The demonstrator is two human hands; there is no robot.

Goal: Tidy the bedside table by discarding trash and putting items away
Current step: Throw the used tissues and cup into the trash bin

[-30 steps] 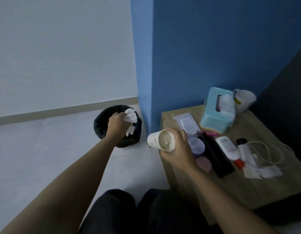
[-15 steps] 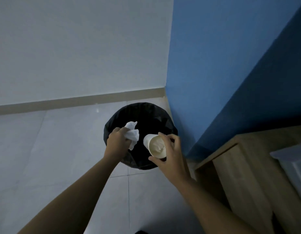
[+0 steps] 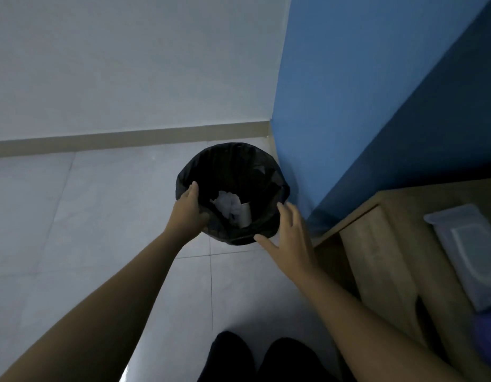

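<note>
Both hands empty at black-lined trash bin on tiled floor. Left hand at bin's left rim, fingers loose, gripping nothing; contact with liner, cannot tell. Right hand at near-right rim, fingers spread, thumb out. Between hands, inside bin: crumpled white tissue, paper cup on its side, touching it. Wooden desk right of right hand, wipes pack on top

The bin stands on the floor, with the bedside table at its four o'clock and a packet lying on that table. In the bin lie a tissue and, touching it at its four o'clock, a cup. The left hand is at the bin's eight-o'clock rim, the right hand at its five o'clock.
</note>
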